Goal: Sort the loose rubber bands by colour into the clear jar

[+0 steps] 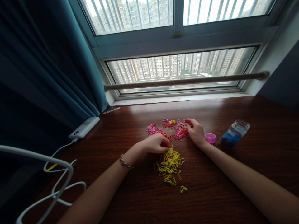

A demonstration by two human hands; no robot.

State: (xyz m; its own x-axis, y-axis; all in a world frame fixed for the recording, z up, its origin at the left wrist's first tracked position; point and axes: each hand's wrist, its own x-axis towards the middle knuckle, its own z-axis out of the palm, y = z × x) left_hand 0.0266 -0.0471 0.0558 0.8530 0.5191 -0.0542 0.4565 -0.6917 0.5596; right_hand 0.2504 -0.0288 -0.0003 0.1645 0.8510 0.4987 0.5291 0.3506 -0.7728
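A heap of yellow rubber bands (170, 165) lies on the dark wooden table, with a few red bits among them. My left hand (155, 143), a braided bracelet on its wrist, is at the heap's upper edge with thumb and fingers pinched together; what they hold is hidden. Just beyond it is a pile of pink and red rubber bands (153, 129). My right hand (195, 132) rests at the right side of another pink and red pile (181, 132), fingers reaching out and slightly curved. Several red bands (169, 126) and a small yellow cluster (173, 122) lie between the piles.
Right of my right forearm are a pink lid (210, 138) and a tilted clear jar (234, 133) with blue contents. A white power bank (84, 128) with a cable lies at the left, by the teal curtain (77, 62). One loose yellow band (183, 189) sits nearer me.
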